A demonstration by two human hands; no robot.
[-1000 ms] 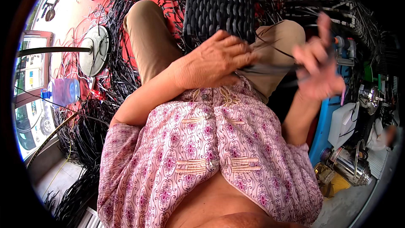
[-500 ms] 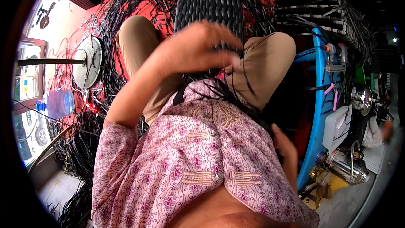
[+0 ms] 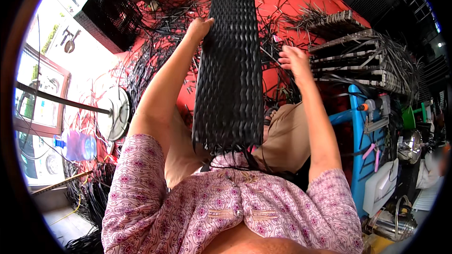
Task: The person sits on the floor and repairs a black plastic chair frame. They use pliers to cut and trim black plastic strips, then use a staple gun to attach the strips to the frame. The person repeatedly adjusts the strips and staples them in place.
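Observation:
A long panel woven of black plastic strips stretches away from my lap between my knees, loose strip ends fringing both of its short ends. My left hand grips its left edge toward the far end, with the thumb on top and the other fingers mostly hidden under it. To the right of the panel, my right hand is open in the air, fingers apart, touching nothing that I can see.
Cut black strips lie strewn over the red floor. Stacked woven pieces stand at the right, beside a blue plastic stool or chair with tools on it. A round grey base with a pole and a water bottle are at the left.
More of the panel now shows ahead of me. My left hand has moved from above my lap out to the panel's far left edge. My right hand has risen from my side and reached forward.

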